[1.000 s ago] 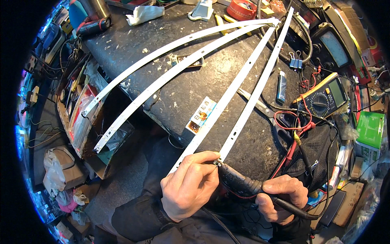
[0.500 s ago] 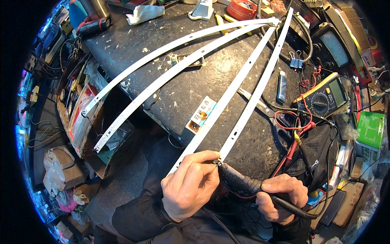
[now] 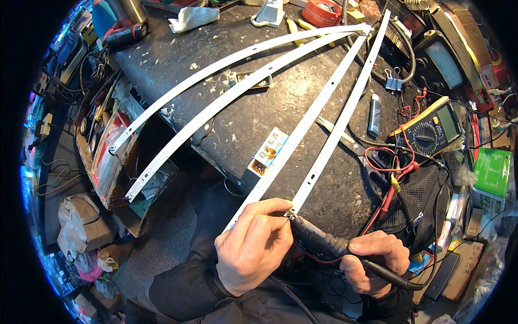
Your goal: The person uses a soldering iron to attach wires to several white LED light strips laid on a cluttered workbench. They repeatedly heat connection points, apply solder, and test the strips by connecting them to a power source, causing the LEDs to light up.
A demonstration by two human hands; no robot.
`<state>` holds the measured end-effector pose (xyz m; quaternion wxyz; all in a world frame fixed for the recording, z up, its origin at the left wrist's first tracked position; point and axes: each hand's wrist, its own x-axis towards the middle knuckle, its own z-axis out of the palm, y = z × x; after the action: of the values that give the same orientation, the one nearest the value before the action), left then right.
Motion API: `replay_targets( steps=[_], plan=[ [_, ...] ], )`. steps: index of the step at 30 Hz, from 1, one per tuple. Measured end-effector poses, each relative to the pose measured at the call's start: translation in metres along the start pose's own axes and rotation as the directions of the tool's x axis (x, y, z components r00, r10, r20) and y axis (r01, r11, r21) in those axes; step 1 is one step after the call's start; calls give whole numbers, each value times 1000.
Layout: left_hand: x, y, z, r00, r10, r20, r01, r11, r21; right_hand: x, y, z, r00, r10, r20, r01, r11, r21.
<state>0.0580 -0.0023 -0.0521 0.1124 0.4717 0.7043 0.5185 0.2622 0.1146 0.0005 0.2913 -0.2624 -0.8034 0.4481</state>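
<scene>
My left hand (image 3: 252,245) is closed in a pinch at the near end of the rightmost white LED strip (image 3: 339,127). In my right hand (image 3: 376,263) is the rear, cord end of a black soldering iron (image 3: 318,237) with a ridged collar. Its front end meets a small metal piece at the strip's end, by my left fingertips; the exact contact is too small to make out. Another white strip (image 3: 295,139) runs beside it and passes behind my left hand. Two more long white strips, an upper one (image 3: 216,66) and a lower one (image 3: 216,103), reach leftward past the table edge.
On the dark, worn table (image 3: 178,81) lie scissors (image 3: 350,144), a lighter (image 3: 374,116), a small printed box (image 3: 268,152) and a binder clip (image 3: 393,81). A yellow multimeter (image 3: 430,128) with red leads stands right, above a black mesh pouch (image 3: 423,208). Open cartons (image 3: 102,162) crowd the left.
Almost nothing differs. My left hand and the soldering iron have shifted very slightly; both grips are the same.
</scene>
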Motion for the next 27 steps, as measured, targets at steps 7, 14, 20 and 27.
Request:
replay_targets(
  steps=[7,14,20,27],
  plan=[
    [-1,2,0,1000,-17,-2,17,999,-28,-2,2,1,1000,-3,-7,3,1000,-24],
    [-1,2,0,1000,-26,2,26,999,-36,-1,2,0,1000,-19,-6,19,999,-44],
    [-1,3,0,999,-32,-7,32,999,-39,-4,2,0,1000,25,-18,-25,999,32],
    [-1,3,1,999,-43,-10,43,999,-22,-13,-1,-3,992,98,-84,-89,991,99]
  ],
)
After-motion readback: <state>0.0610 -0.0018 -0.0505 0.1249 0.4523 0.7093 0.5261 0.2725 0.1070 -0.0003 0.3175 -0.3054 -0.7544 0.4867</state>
